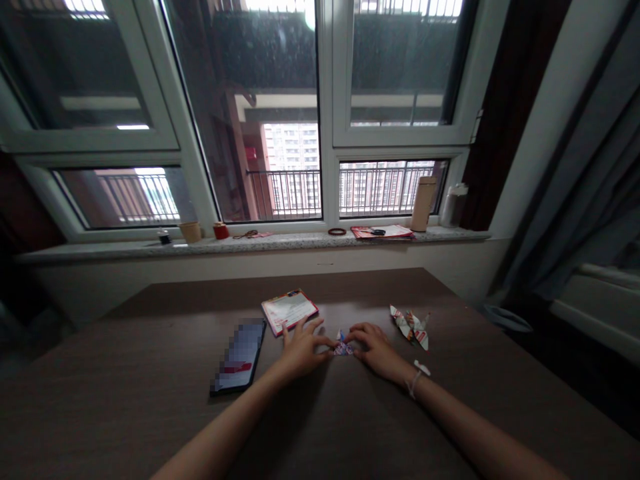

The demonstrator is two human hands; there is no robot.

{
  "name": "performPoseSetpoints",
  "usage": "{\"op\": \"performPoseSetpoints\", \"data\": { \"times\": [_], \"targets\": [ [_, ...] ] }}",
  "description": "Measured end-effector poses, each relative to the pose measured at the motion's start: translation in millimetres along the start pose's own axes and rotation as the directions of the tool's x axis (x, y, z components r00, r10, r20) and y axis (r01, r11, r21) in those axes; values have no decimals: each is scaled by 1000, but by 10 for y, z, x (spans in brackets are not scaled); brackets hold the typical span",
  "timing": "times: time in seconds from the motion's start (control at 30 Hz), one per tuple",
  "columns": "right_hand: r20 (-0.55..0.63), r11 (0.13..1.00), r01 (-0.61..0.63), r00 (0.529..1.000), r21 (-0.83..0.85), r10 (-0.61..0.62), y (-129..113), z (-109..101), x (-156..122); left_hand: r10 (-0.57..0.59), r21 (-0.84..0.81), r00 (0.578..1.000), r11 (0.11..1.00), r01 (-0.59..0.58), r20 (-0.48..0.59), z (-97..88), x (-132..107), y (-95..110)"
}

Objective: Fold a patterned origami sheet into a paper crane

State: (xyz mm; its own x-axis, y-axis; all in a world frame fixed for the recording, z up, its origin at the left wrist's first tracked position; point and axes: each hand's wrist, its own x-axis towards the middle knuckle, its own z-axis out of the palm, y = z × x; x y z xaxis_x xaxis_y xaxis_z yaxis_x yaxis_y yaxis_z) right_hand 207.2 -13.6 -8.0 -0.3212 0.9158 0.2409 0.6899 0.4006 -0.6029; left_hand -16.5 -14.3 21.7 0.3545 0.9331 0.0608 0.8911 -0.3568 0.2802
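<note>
A small piece of folded patterned paper (343, 348) lies on the table between my hands, purple and white with a pointed top. My left hand (301, 350) pinches its left edge with thumb and forefinger, the other fingers stretched toward a stack of printed paper sheets (289, 311). On the opposite edge, the fingertips of my right hand (374, 347) grip the same paper. Folded origami pieces (411, 327) in white, red and orange print rest to the right of my right hand. Left of my left forearm is a phone (240, 363) with its screen lit and partly pixelated.
The brown table (150, 347) ends at a wall under a window. On the stone sill (295, 241) stand a paper cup (191, 232), a red spool (221, 231), a tan bottle (423, 204) and a clear bottle (454, 206). Scissors lie on papers (395, 232) there.
</note>
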Motion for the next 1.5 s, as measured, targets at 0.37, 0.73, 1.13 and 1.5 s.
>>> {"op": "performPoseSetpoints", "data": {
  "times": [0.37,0.73,1.13,1.5],
  "targets": [
    [-56,998,43,997,-48,-46,-98,-5,-46,41,-1,996,999,-41,-81,31,-1,47],
    [-23,997,78,997,-17,-79,-48,-30,-33,15,-26,994,999,-18,-105,90,27,57],
    [3,976,217,976,-20,-217,-78,-10,-75,25,17,973,1000,-22,-229,202,-61,92],
    [85,962,251,966,-109,-243,-142,-95,-86,-33,-125,964,992,0,-264,232,-46,79]
  ]
}}
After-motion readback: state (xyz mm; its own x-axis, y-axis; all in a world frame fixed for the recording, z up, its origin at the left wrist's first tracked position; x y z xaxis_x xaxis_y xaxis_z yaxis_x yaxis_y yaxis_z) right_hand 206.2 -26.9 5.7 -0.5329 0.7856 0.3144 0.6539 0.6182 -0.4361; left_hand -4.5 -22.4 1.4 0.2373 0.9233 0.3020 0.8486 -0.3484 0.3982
